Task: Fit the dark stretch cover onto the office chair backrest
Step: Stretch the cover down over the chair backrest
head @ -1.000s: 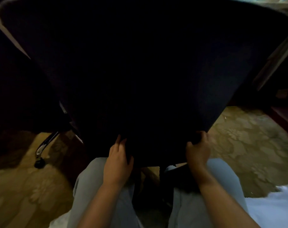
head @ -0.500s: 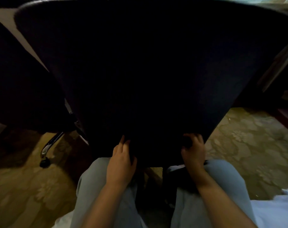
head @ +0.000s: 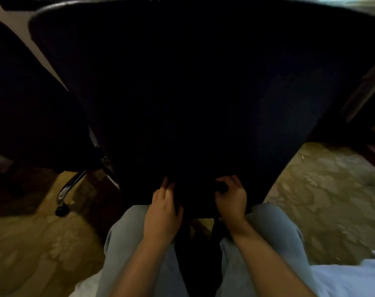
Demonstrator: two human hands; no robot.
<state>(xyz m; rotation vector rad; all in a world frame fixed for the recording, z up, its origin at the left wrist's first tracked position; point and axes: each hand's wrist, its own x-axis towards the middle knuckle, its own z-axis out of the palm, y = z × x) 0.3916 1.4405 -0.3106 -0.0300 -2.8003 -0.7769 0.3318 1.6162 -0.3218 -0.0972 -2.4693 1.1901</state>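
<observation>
Leftward, another dark chair (head: 27,114) and castor leg (head: 69,189) stand beside the cover (head: 203,82).

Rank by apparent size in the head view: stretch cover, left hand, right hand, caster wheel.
1. stretch cover, largest by far
2. left hand and right hand: look alike, not ranked
3. caster wheel, smallest

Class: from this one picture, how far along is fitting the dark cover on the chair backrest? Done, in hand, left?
Done: the dark cover looks pulled down all the way, from top to narrow bottom. In hand: the right hand grips its lower edge; the left hand is on it too, grip unclear. Left: probably tucking and smoothing that edge, which is hidden in shadow.
</observation>
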